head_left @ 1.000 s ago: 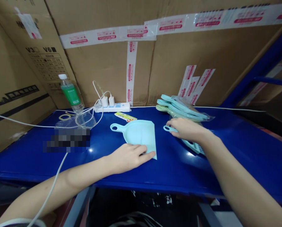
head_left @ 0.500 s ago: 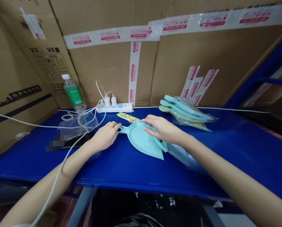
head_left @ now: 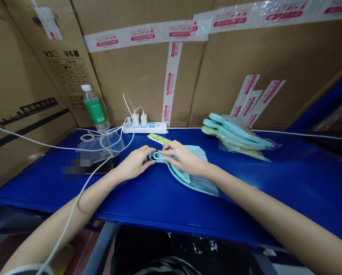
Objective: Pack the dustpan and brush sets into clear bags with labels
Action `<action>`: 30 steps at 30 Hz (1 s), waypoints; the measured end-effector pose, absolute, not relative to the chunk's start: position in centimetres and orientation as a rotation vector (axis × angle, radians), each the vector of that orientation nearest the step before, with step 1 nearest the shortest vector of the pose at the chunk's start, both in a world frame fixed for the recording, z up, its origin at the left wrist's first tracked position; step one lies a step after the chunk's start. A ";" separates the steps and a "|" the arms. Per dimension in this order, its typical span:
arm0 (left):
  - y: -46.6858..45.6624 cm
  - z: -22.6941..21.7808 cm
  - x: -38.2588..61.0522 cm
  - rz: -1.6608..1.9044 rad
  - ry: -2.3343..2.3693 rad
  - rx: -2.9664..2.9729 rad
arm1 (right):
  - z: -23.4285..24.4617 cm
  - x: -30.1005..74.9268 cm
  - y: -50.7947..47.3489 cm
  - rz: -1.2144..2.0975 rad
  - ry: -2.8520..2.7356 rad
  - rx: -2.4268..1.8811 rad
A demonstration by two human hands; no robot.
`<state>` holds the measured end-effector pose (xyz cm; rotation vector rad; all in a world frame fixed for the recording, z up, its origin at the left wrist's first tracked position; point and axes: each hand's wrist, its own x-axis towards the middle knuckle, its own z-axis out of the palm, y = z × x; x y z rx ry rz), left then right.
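Observation:
A light-blue dustpan [head_left: 179, 181] lies on the blue table, its handle toward the left. On top of it rests a matching light-blue hand brush [head_left: 184, 175], pale bristles fanning out to the right, the two handles overlapping. My left hand [head_left: 134, 164] pinches the looped handle end of the dustpan between thumb and fingers. Over the brush, my right hand [head_left: 185, 157] is closed around its handle and covers part of it. Just behind the right fingers sits a yellow-green printed card [head_left: 156, 138], partly hidden.
Bagged blue and green dustpan sets [head_left: 236, 133] are stacked at the back right. A power strip [head_left: 145, 130] with chargers, a bottle [head_left: 95, 110], a tape roll [head_left: 88, 136] and clear plastic [head_left: 113, 143] occupy the back left. One white cable [head_left: 87, 184] crosses my left arm. Cardboard [head_left: 136, 72] walls the back.
The brush has been brought onto the dustpan, its handle now over the dustpan's handle. My right hand has shifted toward the handle end. The view has turned slightly left.

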<state>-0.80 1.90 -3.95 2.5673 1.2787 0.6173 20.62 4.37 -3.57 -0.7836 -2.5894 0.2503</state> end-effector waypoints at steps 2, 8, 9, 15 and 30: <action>1.9 -3.8 -0.8 0.622 1.270 2.513 | -3.5 21.9 4.4 0.223 -2.648 -0.768; 2.2 -3.8 -0.3 0.646 1.218 2.065 | -4.3 24.8 3.6 0.272 -2.771 -0.861; 2.3 -4.0 -0.2 0.647 1.203 1.949 | -4.5 24.8 3.4 0.303 -2.768 -0.899; 2.7 -4.6 1.0 0.753 1.088 1.415 | -5.0 23.9 2.9 0.412 -2.758 -1.038; 2.3 -4.0 0.6 0.671 0.953 1.297 | -5.9 23.7 2.7 0.458 -2.633 -0.860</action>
